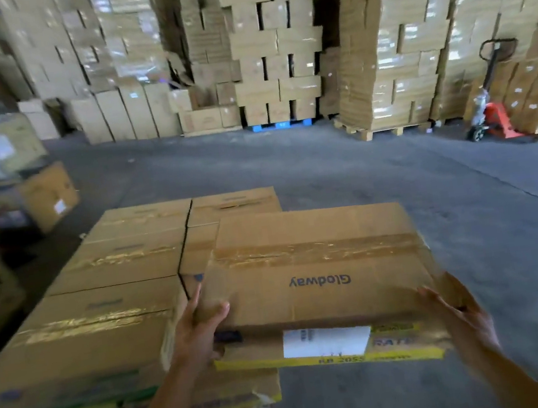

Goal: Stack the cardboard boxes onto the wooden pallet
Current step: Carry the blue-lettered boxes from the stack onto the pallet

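Box (314,266) overhanging stack (113,260) edge, left hand (199,331) clamping corner, right hand (463,318) flat against side, floor (468,203) beyond.

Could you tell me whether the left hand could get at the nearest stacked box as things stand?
Probably not yet: the left hand grips the carried box. The stacked box lies right beside it, its top bare.
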The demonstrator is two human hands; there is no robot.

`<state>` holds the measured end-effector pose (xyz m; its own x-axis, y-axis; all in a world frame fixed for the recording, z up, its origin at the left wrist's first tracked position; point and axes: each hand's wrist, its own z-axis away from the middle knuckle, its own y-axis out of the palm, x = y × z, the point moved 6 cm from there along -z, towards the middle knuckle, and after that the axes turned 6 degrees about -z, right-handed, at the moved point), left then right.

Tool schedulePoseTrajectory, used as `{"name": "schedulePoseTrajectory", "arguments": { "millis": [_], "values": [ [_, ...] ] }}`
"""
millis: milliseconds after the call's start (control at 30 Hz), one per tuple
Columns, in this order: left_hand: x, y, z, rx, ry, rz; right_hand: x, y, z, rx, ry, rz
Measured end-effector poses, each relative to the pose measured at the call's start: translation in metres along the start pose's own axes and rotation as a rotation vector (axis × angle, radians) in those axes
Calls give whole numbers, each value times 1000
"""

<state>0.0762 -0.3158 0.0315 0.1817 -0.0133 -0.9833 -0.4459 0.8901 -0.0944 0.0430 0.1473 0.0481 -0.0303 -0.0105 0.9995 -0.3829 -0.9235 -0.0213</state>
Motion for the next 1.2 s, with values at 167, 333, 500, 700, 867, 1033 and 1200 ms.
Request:
{"name": "schedulePoseTrajectory", "arguments": {
  "millis": [167, 333, 500, 700, 867, 1033, 1200],
  "values": [
    [43, -43, 17, -100, -49, 31, -38, 45, 5, 129, 122, -92],
    [86, -76, 22, -164, -207, 125, -75, 87, 14, 205, 238, -99],
    [114, -88, -26, -139, -295, 73, -116, 134, -7, 236, 313, -47],
    [145, -87, -106, -114, -407, 66, -163, 194, -50, 179, 424, -7],
    [178, -89, -159, -87, -451, 74, -200, 228, -70, 155, 434, 21],
    [198, -86, -175, -225, -364, -72, -229, 241, -79, 110, 455, 106],
    [199, -75, -179, -347, -316, -437, -254, 239, -85, 81, 478, 149]
  ]
}}
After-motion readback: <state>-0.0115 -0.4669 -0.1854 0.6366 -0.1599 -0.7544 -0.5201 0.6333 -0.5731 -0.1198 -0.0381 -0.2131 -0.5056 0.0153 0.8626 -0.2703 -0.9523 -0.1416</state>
